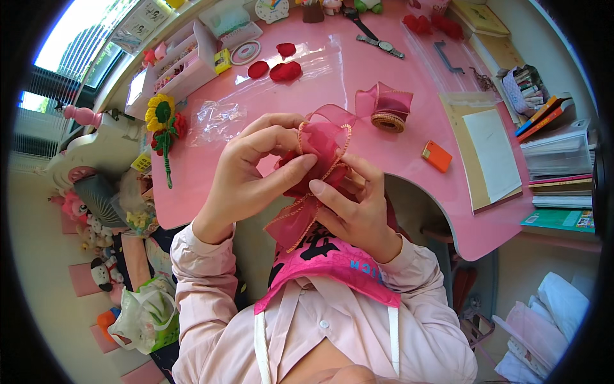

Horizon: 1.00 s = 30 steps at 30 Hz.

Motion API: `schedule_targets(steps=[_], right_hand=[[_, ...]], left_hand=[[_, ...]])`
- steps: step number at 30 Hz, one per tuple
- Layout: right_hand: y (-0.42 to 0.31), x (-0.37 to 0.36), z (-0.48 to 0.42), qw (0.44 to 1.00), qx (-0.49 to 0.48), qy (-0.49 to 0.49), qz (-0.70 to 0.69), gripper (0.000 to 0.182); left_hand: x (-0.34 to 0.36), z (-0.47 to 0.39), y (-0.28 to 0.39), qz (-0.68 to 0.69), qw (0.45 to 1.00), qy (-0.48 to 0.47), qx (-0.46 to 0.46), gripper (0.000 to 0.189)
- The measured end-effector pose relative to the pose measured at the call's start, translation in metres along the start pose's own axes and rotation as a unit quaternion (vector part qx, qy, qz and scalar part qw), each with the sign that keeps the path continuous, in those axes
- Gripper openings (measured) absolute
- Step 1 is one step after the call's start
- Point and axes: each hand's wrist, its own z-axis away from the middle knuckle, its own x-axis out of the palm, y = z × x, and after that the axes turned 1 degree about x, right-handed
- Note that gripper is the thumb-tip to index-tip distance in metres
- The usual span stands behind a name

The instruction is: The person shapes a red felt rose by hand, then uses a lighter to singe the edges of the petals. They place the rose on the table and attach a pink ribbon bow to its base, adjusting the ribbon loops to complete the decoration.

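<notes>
Both hands hold a sheer dark-pink ribbon [322, 139] with gold edging, gathered into loops over dark red petals. On the left, my left hand [273, 163] pinches a ribbon loop between thumb and fingers. My right hand [357, 197] grips the gathered middle and the red petals, its thumb near the centre. A ribbon tail [292, 223] hangs below the hands. The ribbon runs on to a roll [388, 120] lying on the pink desk beyond my right hand. How the ribbon is fixed at the centre is hidden by fingers.
Red petals [286, 72] lie at the desk's far side. Crumpled clear plastic [216, 122] and a crocheted sunflower [160, 113] are at left. An orange lighter [437, 156] and white paper [492, 156] lie right. The pink desk [479, 230] has a curved cut-out near my body.
</notes>
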Motion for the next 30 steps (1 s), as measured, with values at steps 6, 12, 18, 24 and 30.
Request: schedule_targets(steps=[6, 12, 18, 24, 30], right_hand=[[-0.006, -0.002, 0.004, 0.999, 0.0, -0.022, 0.033, 0.054], [-0.006, -0.003, 0.0, 0.999, 0.029, -0.003, -0.027, 0.058], [-0.005, -0.007, -0.01, 0.999, 0.013, 0.037, -0.026, 0.065], [-0.007, 0.001, -0.009, 0.997, 0.033, 0.054, -0.041, 0.067], [-0.003, 0.004, 0.0, 0.995, 0.069, 0.046, -0.051, 0.069]], left_hand=[[-0.005, -0.01, 0.007, 0.015, 0.991, -0.104, -0.079, 0.007], [-0.002, -0.014, 0.012, 0.074, 0.986, -0.086, -0.122, 0.026], [-0.011, 0.03, 0.013, -0.067, 0.996, -0.062, 0.016, 0.038], [-0.002, 0.04, -0.004, 0.139, 0.989, -0.003, -0.045, 0.014], [0.009, 0.049, -0.021, 0.236, 0.97, 0.052, -0.018, 0.015]])
